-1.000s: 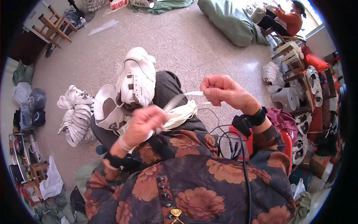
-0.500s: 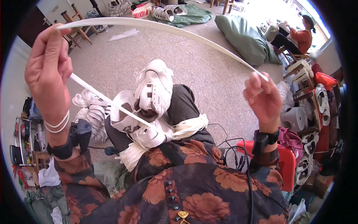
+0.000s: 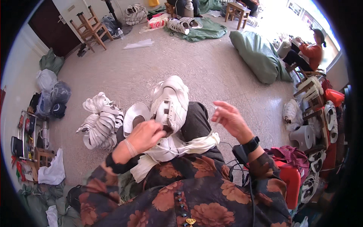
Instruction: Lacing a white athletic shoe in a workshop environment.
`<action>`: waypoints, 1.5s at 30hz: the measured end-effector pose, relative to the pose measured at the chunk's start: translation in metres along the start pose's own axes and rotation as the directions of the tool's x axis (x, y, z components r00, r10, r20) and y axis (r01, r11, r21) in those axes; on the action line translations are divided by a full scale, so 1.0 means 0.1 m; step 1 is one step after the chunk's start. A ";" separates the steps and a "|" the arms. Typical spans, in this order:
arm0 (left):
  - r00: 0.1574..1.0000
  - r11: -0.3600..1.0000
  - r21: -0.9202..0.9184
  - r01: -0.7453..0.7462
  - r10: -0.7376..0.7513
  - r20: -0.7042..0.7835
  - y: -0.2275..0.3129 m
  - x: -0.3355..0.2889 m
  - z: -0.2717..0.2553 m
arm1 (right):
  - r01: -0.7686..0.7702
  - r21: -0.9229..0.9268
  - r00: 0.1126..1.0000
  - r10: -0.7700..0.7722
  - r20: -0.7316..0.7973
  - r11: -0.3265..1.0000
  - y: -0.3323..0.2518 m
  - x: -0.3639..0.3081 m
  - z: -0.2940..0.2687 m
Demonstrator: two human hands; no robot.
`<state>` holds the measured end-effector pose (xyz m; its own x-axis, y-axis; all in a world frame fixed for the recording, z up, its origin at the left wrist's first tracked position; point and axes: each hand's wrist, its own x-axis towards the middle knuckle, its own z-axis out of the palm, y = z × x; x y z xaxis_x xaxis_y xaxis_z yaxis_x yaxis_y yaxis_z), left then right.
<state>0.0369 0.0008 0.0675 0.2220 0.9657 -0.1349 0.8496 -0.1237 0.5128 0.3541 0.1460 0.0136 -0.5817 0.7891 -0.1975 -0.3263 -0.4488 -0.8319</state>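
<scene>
On my lap rests a white shoe upper (image 3: 174,108), toe pointing away, with a dark lining and a row of eyelets. My left hand (image 3: 143,137) is at its near left edge, fingers curled together; what they pinch is hidden. To the right, my right hand (image 3: 231,120) is raised apart from the shoe, its thumb and fingers closed on a thin white strip, seemingly a shoelace end. A bundle of white laces (image 3: 198,143) lies across my lap, below the shoe. Another white shoe upper (image 3: 135,115) is just left of the first.
Stacked white shoe uppers (image 3: 104,125) stand on the floor at left. A large green sack (image 3: 257,56) lies ahead right, near a seated person (image 3: 310,53). At my right are a red stool (image 3: 289,185) and shelves with shoes. Black cables (image 3: 244,176) hang beside my right arm.
Both hands have come down and inward from holding a long white shoelace stretched wide. My left hand is now at the shoe upper. The view has tilted up, showing more of the room.
</scene>
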 end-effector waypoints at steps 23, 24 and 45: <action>0.894 0.808 -0.568 0.156 -0.361 -0.267 -0.08 0.71 0.54 | 0.149 -0.738 0.979 0.009 0.205 0.658 0.46 1.00 0.63; 0.893 0.793 -0.585 0.172 -0.376 -0.247 -0.08 0.70 0.53 | 0.190 -0.780 0.972 -0.001 0.236 0.596 0.41 1.01 0.67; 0.896 0.661 -0.750 0.012 -0.339 -0.285 -0.18 0.51 0.60 | 0.422 -0.900 0.901 -0.163 0.403 0.105 0.46 0.96 0.88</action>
<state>0.0615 0.0381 0.0000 -0.2255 0.9728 -0.0532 0.2056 0.1009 0.9734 0.2179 0.1640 0.0014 -0.7711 0.6146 0.1664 0.3911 0.6634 -0.6379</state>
